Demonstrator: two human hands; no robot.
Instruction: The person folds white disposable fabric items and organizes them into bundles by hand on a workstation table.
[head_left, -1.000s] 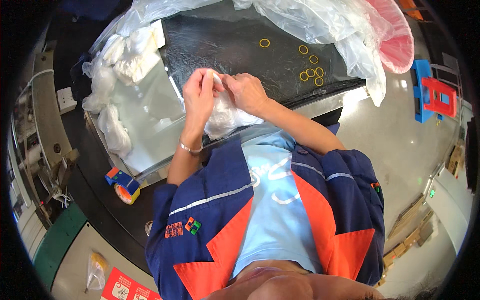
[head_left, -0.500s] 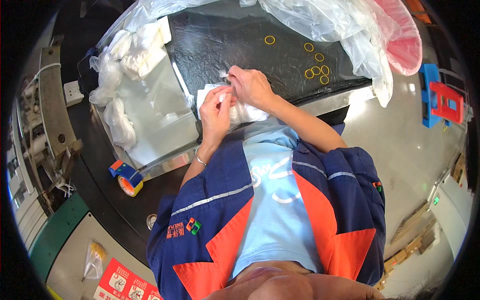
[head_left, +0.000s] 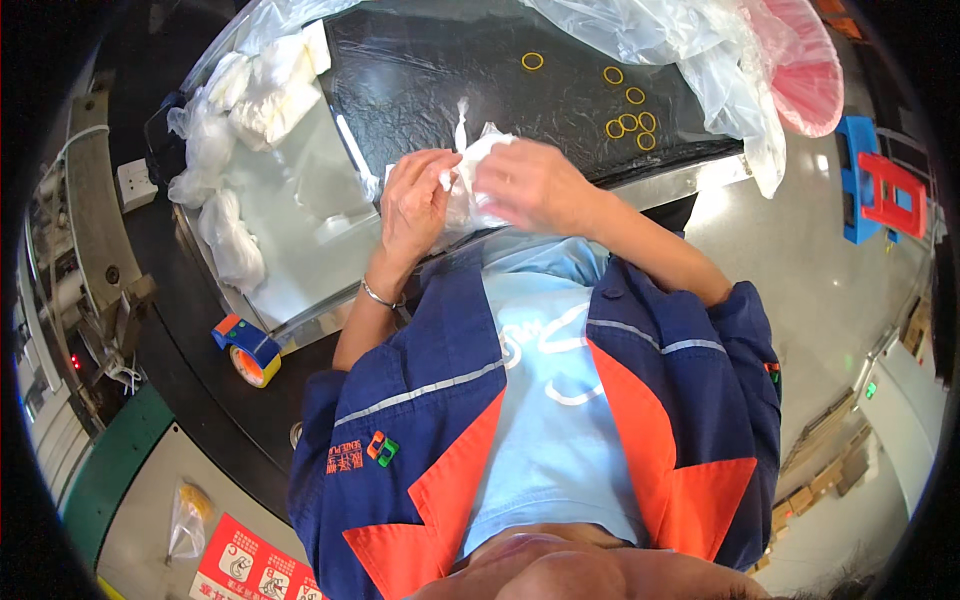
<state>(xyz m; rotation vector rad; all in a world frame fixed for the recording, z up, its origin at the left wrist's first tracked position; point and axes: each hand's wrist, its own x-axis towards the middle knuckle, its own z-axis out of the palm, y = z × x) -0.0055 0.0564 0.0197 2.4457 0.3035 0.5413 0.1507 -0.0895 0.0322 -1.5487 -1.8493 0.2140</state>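
A white plastic bag [head_left: 484, 150] with a thin twisted end sticking up lies at the near edge of the black plastic-covered surface [head_left: 420, 75]. My left hand [head_left: 418, 200] is closed, pinching the gathered plastic at the bag's left side. On the other side my right hand [head_left: 545, 188] is against or just over the bag. Motion smears its fingers, so their grip is unclear. Several yellow rubber bands [head_left: 533, 61] lie loose on the black surface, beyond my right hand.
White filled plastic bags [head_left: 235, 240] line the left rim of the work surface, beside flat clear sheeting [head_left: 310, 180]. Crumpled clear plastic [head_left: 660, 40] and a pink bag [head_left: 795, 70] cover the far right. A tape dispenser [head_left: 248, 352] sits at lower left.
My right hand has moved right and a little down, away from the bag's twisted end. That end now stands free above my left fingers. My left hand has shifted slightly left.
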